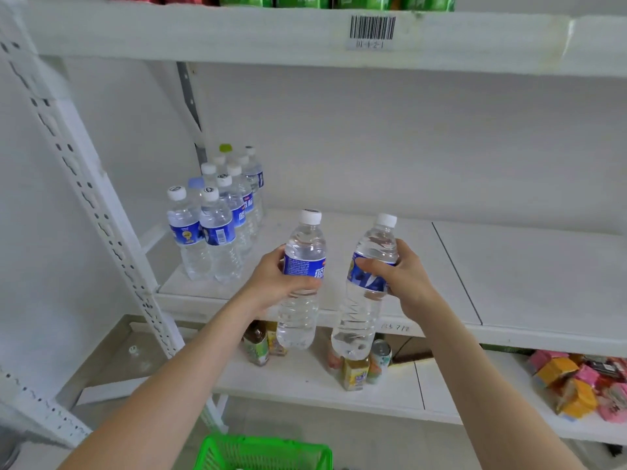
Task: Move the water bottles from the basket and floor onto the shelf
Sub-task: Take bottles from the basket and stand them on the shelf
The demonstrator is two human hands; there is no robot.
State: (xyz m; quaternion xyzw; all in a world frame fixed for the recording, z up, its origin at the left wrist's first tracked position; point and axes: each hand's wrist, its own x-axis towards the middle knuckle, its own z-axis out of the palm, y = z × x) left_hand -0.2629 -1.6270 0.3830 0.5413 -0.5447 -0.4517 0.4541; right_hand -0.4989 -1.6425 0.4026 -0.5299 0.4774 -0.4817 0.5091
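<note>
I hold two clear water bottles with blue labels and white caps upright in front of the white shelf. My left hand grips the left bottle around its label. My right hand grips the right bottle, which tilts slightly to the right. Both bottles hang just before the shelf's front edge. Several matching water bottles stand in rows at the shelf's left end. The green basket sits on the floor at the bottom edge; its inside is mostly out of view.
A perforated white upright runs down the left. The shelf below carries small drink bottles and cans and colourful packets at the right. The shelf above bears a barcode label and green packages.
</note>
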